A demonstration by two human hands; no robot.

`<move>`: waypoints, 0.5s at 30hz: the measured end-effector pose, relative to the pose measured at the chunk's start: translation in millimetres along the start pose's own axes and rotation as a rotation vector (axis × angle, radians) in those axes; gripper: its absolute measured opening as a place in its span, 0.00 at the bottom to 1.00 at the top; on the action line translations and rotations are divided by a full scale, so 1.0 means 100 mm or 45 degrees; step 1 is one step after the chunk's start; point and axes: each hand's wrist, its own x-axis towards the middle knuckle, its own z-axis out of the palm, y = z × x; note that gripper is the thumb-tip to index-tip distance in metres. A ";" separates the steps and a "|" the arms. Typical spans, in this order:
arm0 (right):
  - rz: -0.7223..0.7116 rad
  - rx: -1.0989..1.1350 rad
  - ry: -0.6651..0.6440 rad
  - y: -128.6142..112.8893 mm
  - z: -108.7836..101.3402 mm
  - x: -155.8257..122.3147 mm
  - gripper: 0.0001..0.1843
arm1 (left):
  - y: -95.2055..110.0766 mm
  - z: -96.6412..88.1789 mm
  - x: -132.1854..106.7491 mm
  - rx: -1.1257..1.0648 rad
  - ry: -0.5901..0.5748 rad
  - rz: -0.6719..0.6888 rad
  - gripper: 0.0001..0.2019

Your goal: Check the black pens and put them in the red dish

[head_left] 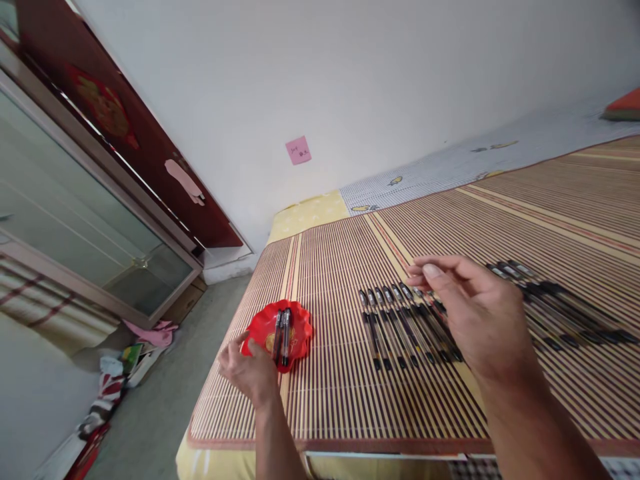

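Observation:
A red scalloped plate (300,327) lies on the striped bamboo mat (340,393) and holds two dark pens (282,335). My left hand (249,369) grips the plate's near left edge, thumb on the rim. To the right a row of several dark pens (400,325) lies side by side on the mat. My right hand (473,313) hovers over the right end of that row, thumb and forefinger pinched together near the pen tips. I cannot make out anything between those fingers.
A second group of several pens (555,303) lies farther right. The mat covers a bed with a yellow sheet (307,215) against a white wall bearing a pink note (299,151). A glass door and floor clutter (127,363) are at left.

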 end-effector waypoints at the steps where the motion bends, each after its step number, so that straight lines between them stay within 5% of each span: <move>1: 0.001 -0.006 -0.002 0.00 0.00 0.00 0.09 | -0.02 -0.01 0.01 -0.003 0.001 -0.011 0.16; 9: 0.016 0.025 -0.017 -0.02 0.00 0.00 0.08 | 0.01 0.11 0.01 0.091 -0.471 0.262 0.07; 15: 0.033 0.028 0.007 -0.02 -0.05 0.02 0.09 | 0.09 0.24 0.02 0.222 -0.579 0.268 0.10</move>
